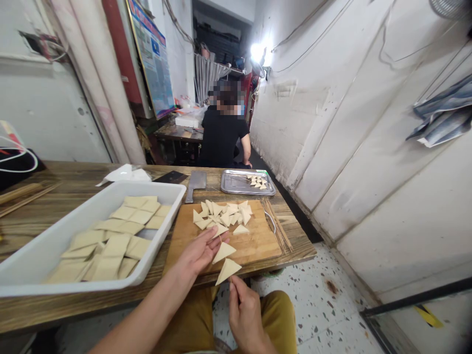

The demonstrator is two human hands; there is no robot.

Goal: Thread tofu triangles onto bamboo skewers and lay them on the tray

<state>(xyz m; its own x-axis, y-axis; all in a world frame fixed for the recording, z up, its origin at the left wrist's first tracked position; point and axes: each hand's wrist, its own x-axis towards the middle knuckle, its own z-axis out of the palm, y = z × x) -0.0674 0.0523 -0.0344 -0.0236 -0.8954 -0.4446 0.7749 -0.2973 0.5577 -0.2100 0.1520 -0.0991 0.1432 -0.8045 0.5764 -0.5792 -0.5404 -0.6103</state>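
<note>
My right hand (245, 312) is closed on the lower end of a thin wooden skewer, below the cutting board's front edge. Two pale tofu triangles (227, 270) are threaded on that skewer, one above the other. My left hand (204, 248) is closed round another triangle (220, 230) at the skewer's upper end, over the board. Behind it, a pile of cut triangles (224, 214) lies on the wooden cutting board (258, 241), with a single triangle (241, 229) just in front of the pile.
At the left a white tray (162, 241) holds many square tofu sheets. Bare skewers (280, 226) lie on the board's right edge. Behind are a cleaver (197, 183) and a metal tray (236, 186) with filled skewers. A person in black (223, 137) sits beyond the table.
</note>
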